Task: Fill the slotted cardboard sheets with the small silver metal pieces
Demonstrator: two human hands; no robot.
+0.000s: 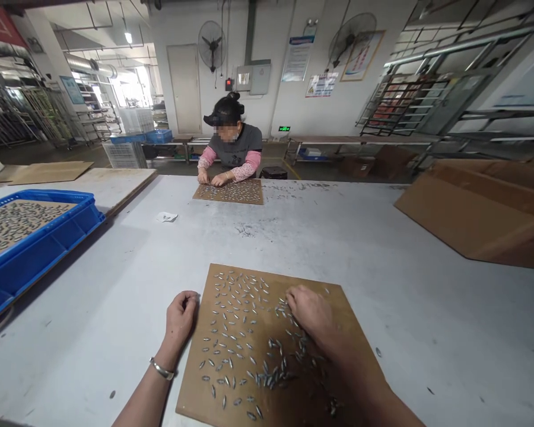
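A square brown cardboard sheet [260, 284] lies on the table before me. Many small grey spindle-shaped metal pieces [231, 344] are spread over its left half, apart from one another. More of them sit in a denser heap [271, 376] near the lower middle. My right hand [309, 308] is over the sheet's upper right, its fingers bent down and pressed together among the pieces; whatever is between the fingertips is hidden. Just off the sheet's left edge, my left hand [181, 314] rests curled on the table, with no piece visible in it. A silver bracelet [161, 369] circles that wrist.
Across the white table [338, 231], a co-worker [234, 142] bends over another cardboard sheet [229, 193] with similar pieces. A blue tray [40, 255] holding more stands at left. A large cardboard box [476, 213] sits at right. Paper scrap [167, 217] and stray pieces dot the tabletop.
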